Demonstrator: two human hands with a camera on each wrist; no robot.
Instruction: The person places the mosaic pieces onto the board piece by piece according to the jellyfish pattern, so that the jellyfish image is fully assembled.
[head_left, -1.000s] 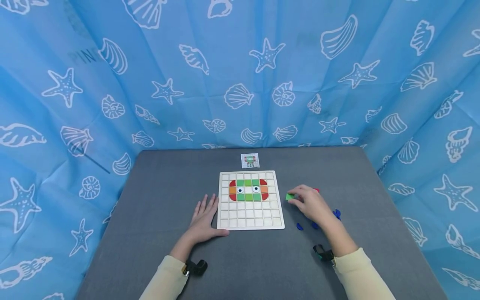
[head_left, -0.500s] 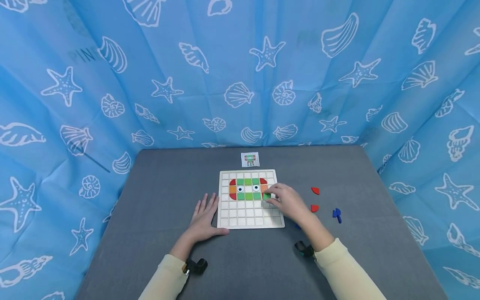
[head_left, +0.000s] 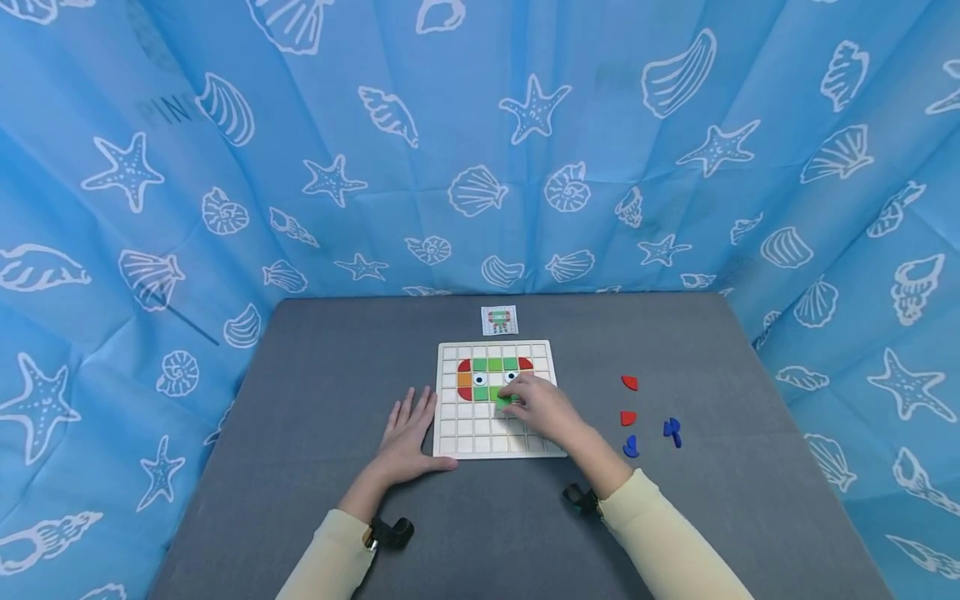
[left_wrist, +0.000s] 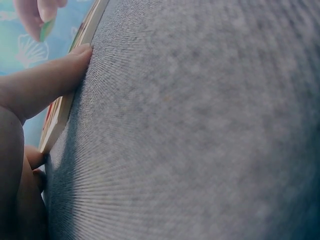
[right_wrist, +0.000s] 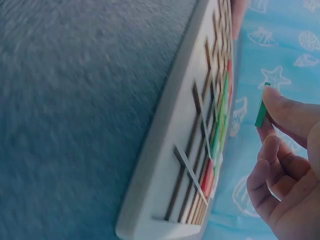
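A square grid board [head_left: 462, 429] lies flat on the grey table, its upper rows holding red, orange and green tiles and two eye tiles [head_left: 480, 379]. My right hand [head_left: 546, 407] is over the board's right half, pinching a green tile [head_left: 504, 402] between thumb and finger. In the right wrist view this tile [right_wrist: 262, 106] is seen edge-on, held above the board. My left hand [head_left: 405, 442] rests at the board's left side with fingers spread; its thumb [left_wrist: 70, 70] touches the near edge. Some tiles under the right hand are hidden.
Two red quarter-round pieces [head_left: 628, 418] and several blue pieces [head_left: 672, 430] lie right of the board. A small picture card [head_left: 499, 320] sits behind it. A blue shell-patterned curtain [head_left: 480, 150] hangs beyond the table's back edge.
My right hand has carried the green tile leftward from the table beside the board to above the board, uncovering the red and blue pieces. The left hand has stayed in place.
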